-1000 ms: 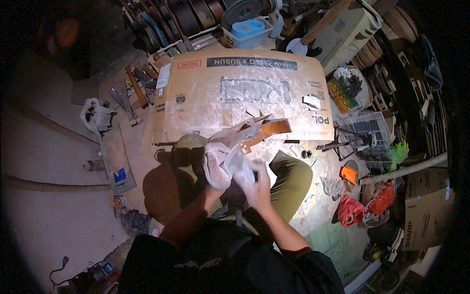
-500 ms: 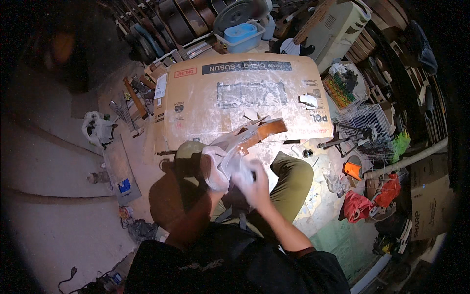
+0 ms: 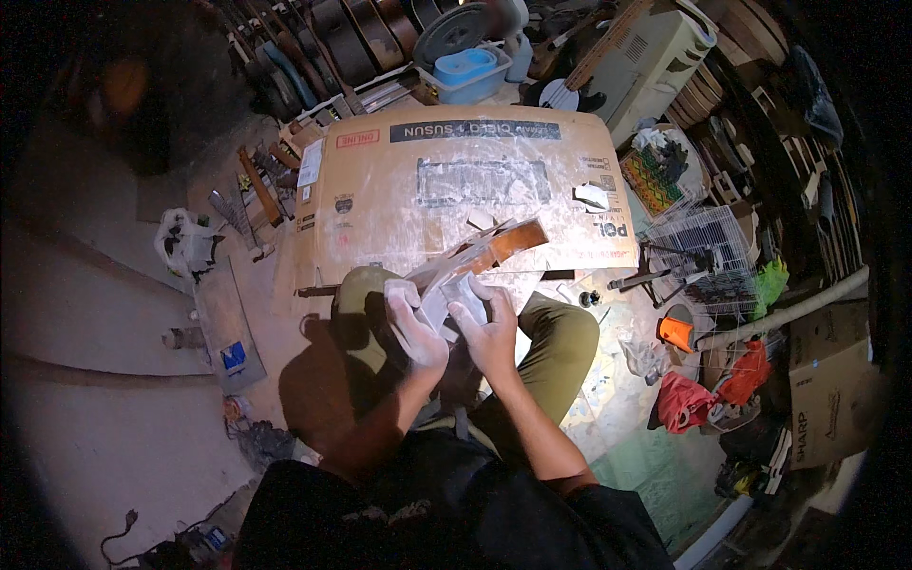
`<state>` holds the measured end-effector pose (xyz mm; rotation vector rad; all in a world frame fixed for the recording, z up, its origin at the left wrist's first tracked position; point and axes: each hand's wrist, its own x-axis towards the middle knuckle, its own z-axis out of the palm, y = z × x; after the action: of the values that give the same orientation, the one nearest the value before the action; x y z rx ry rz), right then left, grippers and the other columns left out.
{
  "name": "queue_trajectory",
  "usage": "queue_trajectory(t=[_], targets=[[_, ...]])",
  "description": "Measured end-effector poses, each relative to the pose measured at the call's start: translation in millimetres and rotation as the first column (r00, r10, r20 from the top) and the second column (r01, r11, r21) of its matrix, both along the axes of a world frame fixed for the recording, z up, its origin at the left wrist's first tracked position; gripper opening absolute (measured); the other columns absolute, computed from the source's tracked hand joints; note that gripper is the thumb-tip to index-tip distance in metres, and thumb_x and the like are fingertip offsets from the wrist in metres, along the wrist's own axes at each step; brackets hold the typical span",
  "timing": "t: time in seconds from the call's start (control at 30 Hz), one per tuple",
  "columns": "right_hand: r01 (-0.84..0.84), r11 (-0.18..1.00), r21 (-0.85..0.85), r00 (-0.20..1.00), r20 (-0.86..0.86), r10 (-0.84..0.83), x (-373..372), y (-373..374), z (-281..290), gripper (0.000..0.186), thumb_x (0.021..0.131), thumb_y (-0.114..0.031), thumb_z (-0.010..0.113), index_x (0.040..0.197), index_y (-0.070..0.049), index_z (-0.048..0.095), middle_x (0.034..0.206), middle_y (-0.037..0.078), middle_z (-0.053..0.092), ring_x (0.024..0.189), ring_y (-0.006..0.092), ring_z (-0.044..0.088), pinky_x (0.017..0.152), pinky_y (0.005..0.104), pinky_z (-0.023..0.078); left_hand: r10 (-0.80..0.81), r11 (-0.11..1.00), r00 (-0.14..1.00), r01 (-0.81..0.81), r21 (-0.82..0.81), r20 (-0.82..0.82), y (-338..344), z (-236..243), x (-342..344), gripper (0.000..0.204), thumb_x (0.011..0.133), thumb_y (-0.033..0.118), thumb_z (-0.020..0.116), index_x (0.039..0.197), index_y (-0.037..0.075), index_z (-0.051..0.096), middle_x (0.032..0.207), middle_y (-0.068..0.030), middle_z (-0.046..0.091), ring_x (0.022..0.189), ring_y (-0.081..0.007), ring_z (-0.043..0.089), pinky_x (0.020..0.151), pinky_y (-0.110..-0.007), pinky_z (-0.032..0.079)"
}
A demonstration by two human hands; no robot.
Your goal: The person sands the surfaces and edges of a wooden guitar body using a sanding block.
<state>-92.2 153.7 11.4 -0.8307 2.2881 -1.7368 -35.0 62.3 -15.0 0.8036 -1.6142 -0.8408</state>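
Between my knees, my left hand is closed round the near end of a dust-coated wooden piece. The piece slants up to the right, with a glossy orange-brown side and pale powder along its near part. My right hand grips a folded light-grey sheet, which looks like sandpaper, against the wood. Its thumb lies on top. White powder covers my left fingers. Where the sheet meets the wood is partly hidden by my fingers.
A flat, dusty cardboard sheet lies ahead, with a white scrap on it. At right are a wire cage, an orange-and-dark object and red cloth. Wooden strips and a plastic bag lie left. A blue tub stands behind.
My right hand was smeared by motion over the wood and now shows sharply, gripping the grey sheet. The wooden piece has tilted slightly, and the whole view has shifted a little.
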Motion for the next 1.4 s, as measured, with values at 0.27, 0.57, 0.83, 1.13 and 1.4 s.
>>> queue_trajectory(t=[0.27, 0.57, 0.83, 1.13, 1.4], targets=[[-0.081, 0.997, -0.019, 0.995, 0.064, 0.082, -0.7, 10.0, 10.9, 0.039, 0.078, -0.014, 0.081, 0.109, 0.001, 0.062, 0.097, 0.012, 0.061, 0.092, 0.0217, 0.060, 0.083, 0.0332, 0.048, -0.263, 0.604, 0.727, 0.637, 0.479, -0.635, 3.3, -18.9, 1.7, 0.038, 0.100, 0.027, 0.035, 0.108, -0.006, 0.053, 0.102, -0.0145, 0.056, 0.095, -0.0236, 0.056, 0.088, -0.037, 0.046], [-0.197, 0.962, -0.189, 0.975, 0.063, 0.212, 17.3, 12.2, 32.1, 0.039, 0.082, -0.011, 0.078, 0.115, 0.003, 0.060, 0.102, 0.012, 0.061, 0.097, 0.0207, 0.060, 0.090, 0.0326, 0.046, -0.169, 0.561, 0.739, 0.616, 0.553, -0.652, -4.4, -16.7, 3.4, 0.032, 0.097, 0.023, 0.040, 0.109, -0.003, 0.053, 0.105, -0.0121, 0.055, 0.102, -0.0231, 0.055, 0.094, -0.038, 0.044], [-0.166, 0.945, -0.282, 0.960, 0.174, 0.221, 17.9, 10.1, 22.6, 0.037, 0.080, -0.011, 0.079, 0.107, 0.002, 0.060, 0.095, 0.010, 0.059, 0.090, 0.0185, 0.058, 0.083, 0.0303, 0.046, -0.310, 0.752, 0.833, 0.510, 0.418, -0.459, -0.9, -21.1, 6.1, 0.024, 0.092, 0.022, 0.044, 0.100, 0.000, 0.049, 0.099, -0.0096, 0.049, 0.099, -0.0209, 0.051, 0.092, -0.036, 0.043], [-0.113, 0.991, -0.076, 0.977, 0.173, 0.125, -4.1, 17.4, -5.0, 0.037, 0.082, -0.009, 0.077, 0.112, 0.002, 0.059, 0.103, 0.011, 0.058, 0.098, 0.0201, 0.057, 0.090, 0.0336, 0.044, -0.161, 0.605, 0.787, 0.555, 0.570, -0.596, 13.5, -3.6, 0.4, 0.027, 0.089, 0.025, 0.046, 0.100, 0.000, 0.050, 0.103, -0.0107, 0.049, 0.096, -0.0225, 0.050, 0.089, -0.037, 0.041], [-0.096, 0.991, -0.098, 0.977, 0.182, 0.113, -3.8, 12.8, 5.5, 0.038, 0.080, -0.011, 0.079, 0.110, 0.001, 0.059, 0.101, 0.011, 0.058, 0.099, 0.0203, 0.057, 0.091, 0.0317, 0.044, -0.176, 0.677, 0.805, 0.517, 0.524, -0.567, 8.2, 8.4, -1.0, 0.031, 0.090, 0.030, 0.047, 0.095, 0.000, 0.051, 0.097, -0.0118, 0.051, 0.093, -0.0245, 0.051, 0.087, -0.037, 0.041]])
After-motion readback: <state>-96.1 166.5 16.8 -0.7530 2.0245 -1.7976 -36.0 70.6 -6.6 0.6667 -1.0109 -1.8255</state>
